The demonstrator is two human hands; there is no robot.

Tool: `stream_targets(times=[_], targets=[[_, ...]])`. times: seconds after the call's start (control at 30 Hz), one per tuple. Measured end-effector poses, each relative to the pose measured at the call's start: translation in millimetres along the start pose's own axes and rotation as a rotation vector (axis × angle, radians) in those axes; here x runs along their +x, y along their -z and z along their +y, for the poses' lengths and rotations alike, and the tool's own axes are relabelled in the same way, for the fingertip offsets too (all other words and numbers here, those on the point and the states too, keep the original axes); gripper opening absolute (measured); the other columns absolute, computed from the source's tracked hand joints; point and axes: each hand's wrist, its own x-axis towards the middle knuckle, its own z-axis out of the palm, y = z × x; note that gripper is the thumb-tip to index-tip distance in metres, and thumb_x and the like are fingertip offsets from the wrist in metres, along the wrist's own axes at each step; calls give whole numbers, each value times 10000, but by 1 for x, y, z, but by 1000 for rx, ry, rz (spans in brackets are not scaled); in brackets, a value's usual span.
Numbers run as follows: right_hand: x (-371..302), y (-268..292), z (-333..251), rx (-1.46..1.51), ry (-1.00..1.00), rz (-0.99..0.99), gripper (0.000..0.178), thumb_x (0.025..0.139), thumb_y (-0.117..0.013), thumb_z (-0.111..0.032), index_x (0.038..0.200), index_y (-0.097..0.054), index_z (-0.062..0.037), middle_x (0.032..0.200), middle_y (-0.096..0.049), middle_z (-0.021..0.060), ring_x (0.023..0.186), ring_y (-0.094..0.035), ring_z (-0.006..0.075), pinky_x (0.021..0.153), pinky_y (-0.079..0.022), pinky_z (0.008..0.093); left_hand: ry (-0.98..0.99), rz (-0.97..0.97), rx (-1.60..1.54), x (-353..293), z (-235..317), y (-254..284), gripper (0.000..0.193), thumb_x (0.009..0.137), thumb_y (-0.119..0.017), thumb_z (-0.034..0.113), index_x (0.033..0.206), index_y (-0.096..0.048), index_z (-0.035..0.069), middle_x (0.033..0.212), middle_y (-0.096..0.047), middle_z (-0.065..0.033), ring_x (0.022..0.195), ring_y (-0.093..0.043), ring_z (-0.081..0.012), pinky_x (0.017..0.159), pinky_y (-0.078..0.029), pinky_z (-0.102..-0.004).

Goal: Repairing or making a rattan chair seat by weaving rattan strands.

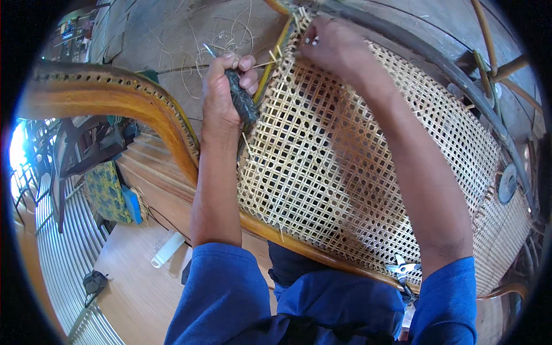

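A panel of woven cane webbing [299,149] stretches across a curved wooden frame [322,256] in front of me. My left hand [221,89] is closed around a tool with a dark, rough, wrapped handle [242,99]; its thin metal tip pokes out past the thumb. By the left fingertips, short pale cane ends stick out along the frame's edge. My right hand [339,49] is at the webbing's far corner, its fingers bent against the weave. What those fingers pinch is hidden. Pliers with open jaws [403,269] lie on the webbing's near edge, by my right elbow.
Left of the panel curves a wooden rail [144,112] with a row of small holes. Loose cane strands [230,29] litter the floor ahead. A dark tube [425,43] runs along the far right side. A white bottle-like object [168,249] lies on a wooden surface at lower left.
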Motion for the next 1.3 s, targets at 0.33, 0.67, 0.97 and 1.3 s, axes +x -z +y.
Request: stream_targets(times=[0.33,0.67,0.97,1.3], targets=[[-126,31,16,476,-104,314,222,860,-600,-172,994,-583,5,886,-632,112,805,-598,185,748,-485,313,-112,209,762,-33,23,-54,201,846,-566,239,752,-538,63,659,-540,-15,469,-463,-78,421,-363,-226],[-446,127,131,432,-447,903,93,897,-546,-95,960,-592,-43,704,-484,-38,623,-408,23,556,-341,171,-270,313,830,-166,19,-68,225,889,-554,263,819,-556,50,627,-481,5,482,-415,-65,433,-341,-196],[-495,76,77,101,-472,711,126,863,-575,-57,987,-589,-40,829,-586,47,738,-548,122,671,-444,226,258,137,1005,-281,-89,-67,162,874,-557,206,867,-576,45,591,-468,20,502,-450,-78,473,-380,-238],[-448,31,40,-518,-316,4,681,576,-780,-156,1186,-488,-71,1185,-484,126,1165,-422,318,978,-349,434,-171,53,1108,-238,-62,-71,219,886,-537,216,856,-599,8,626,-530,-38,563,-463,-102,544,-407,-281]])
